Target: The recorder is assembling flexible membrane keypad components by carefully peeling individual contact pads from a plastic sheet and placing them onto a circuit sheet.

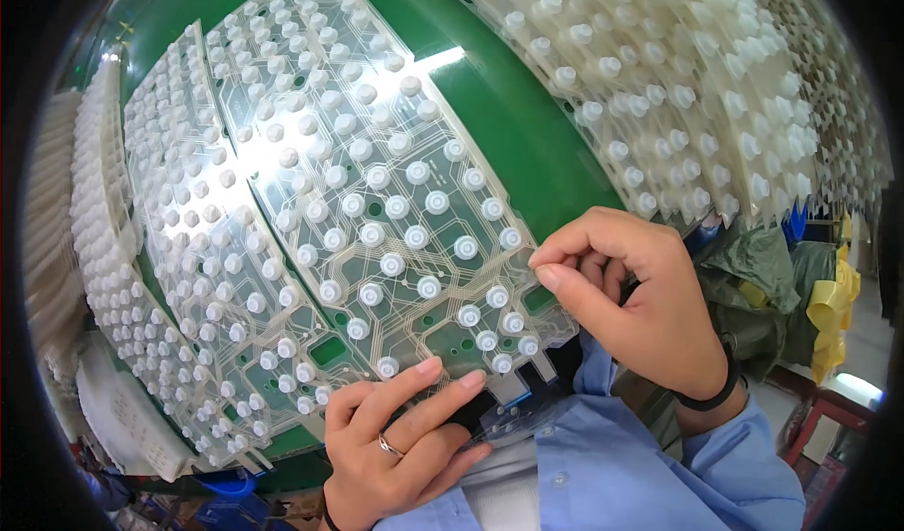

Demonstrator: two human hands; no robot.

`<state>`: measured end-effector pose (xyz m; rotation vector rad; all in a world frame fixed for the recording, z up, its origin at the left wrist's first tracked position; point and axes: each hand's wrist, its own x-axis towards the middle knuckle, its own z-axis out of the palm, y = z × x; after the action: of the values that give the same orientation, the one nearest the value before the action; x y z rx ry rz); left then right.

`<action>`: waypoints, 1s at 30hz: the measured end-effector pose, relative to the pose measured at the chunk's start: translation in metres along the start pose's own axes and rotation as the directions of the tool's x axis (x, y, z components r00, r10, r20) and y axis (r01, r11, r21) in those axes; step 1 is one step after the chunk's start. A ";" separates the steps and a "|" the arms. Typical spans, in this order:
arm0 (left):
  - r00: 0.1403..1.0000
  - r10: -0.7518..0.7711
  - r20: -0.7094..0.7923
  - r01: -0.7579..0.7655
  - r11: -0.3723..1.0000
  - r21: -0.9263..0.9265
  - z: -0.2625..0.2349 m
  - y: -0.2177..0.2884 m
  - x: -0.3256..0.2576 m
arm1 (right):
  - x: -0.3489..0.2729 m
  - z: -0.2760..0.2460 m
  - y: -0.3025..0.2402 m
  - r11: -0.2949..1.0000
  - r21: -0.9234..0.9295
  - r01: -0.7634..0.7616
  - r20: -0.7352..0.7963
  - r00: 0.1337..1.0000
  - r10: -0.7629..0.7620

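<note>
A clear keyboard membrane sheet [443,277] with white rubber domes and fine printed traces lies on the green tabletop in front of me. At its right edge, near the front corner, my right hand [631,286] is closed in a pinch, thumb and forefinger on the sheet's margin. My left hand [405,442] is at the near edge, fingers apart and fingertips touching the sheet beside its front domes. A connector tail [527,380] sticks out from the near edge between my hands, toward my body.
Another domed membrane sheet [212,239] lies directly left, with more domed sheets [108,201] beyond it. Thick stacks of membranes [678,88] fill the right side of the green tabletop [508,117]. Green plastic bags [753,277] and yellow plastic [833,314] are at the lower right.
</note>
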<state>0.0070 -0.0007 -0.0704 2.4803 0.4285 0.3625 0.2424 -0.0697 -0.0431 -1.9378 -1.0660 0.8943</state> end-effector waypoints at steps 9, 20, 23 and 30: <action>1.000 0.014 0.006 -0.014 1.000 0.014 0.000 -0.002 -0.001 | 0.001 0.000 0.001 1.000 -0.013 0.021 -0.001 1.000 -0.021; 1.000 0.006 0.008 -0.006 1.000 0.012 0.000 -0.001 0.000 | 0.000 -0.001 0.004 0.999 0.042 0.004 0.020 1.000 -0.005; 1.000 0.003 0.005 -0.003 1.000 0.012 0.000 0.001 0.000 | -0.001 -0.001 0.004 0.999 0.011 0.031 0.020 0.999 -0.032; 1.000 0.003 0.004 -0.004 1.000 0.005 0.000 -0.001 0.000 | 0.000 0.003 0.003 0.999 -0.022 0.029 -0.007 1.000 -0.029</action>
<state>0.0071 -0.0001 -0.0709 2.4866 0.4240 0.3582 0.2412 -0.0697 -0.0466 -1.9369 -1.1007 0.8620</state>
